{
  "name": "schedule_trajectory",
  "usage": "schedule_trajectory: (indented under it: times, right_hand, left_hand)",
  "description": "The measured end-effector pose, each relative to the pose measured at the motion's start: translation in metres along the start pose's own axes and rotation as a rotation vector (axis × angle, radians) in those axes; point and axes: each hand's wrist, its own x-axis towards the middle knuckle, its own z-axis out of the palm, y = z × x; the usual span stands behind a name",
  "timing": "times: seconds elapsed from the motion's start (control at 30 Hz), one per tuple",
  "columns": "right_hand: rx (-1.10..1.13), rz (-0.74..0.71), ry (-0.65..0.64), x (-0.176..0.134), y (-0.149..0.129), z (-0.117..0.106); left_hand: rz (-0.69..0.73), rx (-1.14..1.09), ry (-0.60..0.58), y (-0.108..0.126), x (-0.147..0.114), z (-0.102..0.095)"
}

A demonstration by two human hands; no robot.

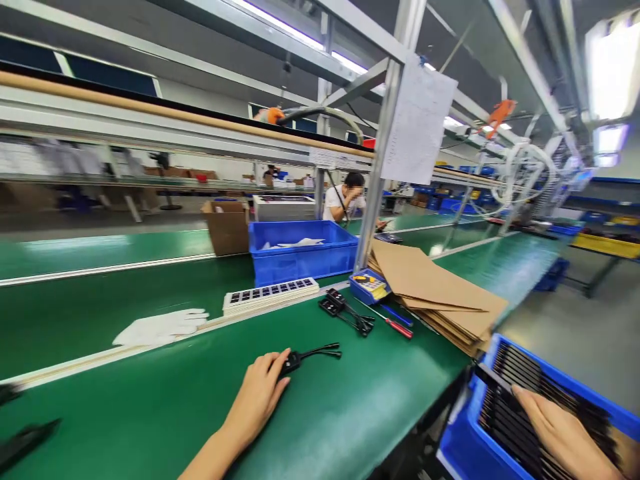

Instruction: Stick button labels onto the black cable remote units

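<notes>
My left hand [257,397] rests on the green bench, its fingers closed over a small black box with cable leads [294,361]. Two short leads stick out from it to the right. Off the bench's right edge, my right hand [563,427] pinches a flat black part [493,379] above a blue bin [463,430]. That bin holds rows of similar thin black parts [520,413]. Farther up the bench lie more black boxes with leads [335,303], beside a red-handled screwdriver [399,328] and a blue pen-like tool [397,315].
A white glove [160,328] and a stack of label sheets [270,295] lie along the bench's back strip. Behind stand a large blue bin [305,263] and a carton [226,227]. Cardboard sheets [435,277] lie beside a metal post [387,147]. A person [345,197] sits beyond.
</notes>
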Motion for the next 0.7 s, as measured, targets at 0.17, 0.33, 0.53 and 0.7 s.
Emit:
schedule_trajectory:
  times: [0.17,0.33,0.53,0.7]
  right_hand:
    - [0.189,-0.294,-0.37,0.021,-0.125,0.074]
    - [0.058,-0.624,-0.473,0.005,-0.243,0.163]
    - [0.154,-0.963,-0.594,-0.008,-0.295,0.225]
    - [0.251,-0.921,-0.245,0.064,-0.282,0.233]
  left_hand:
    - [-0.099,-0.021,-0.04,0.004,0.001,-0.006]
    - [-0.116,-0.262,-0.111,0.013,-0.006,-0.016]
    - [-0.036,-0.247,-0.096,0.017,-0.007,-0.022]
    - [0.077,-0.068,-0.156,0.005,-0.005,-0.002]
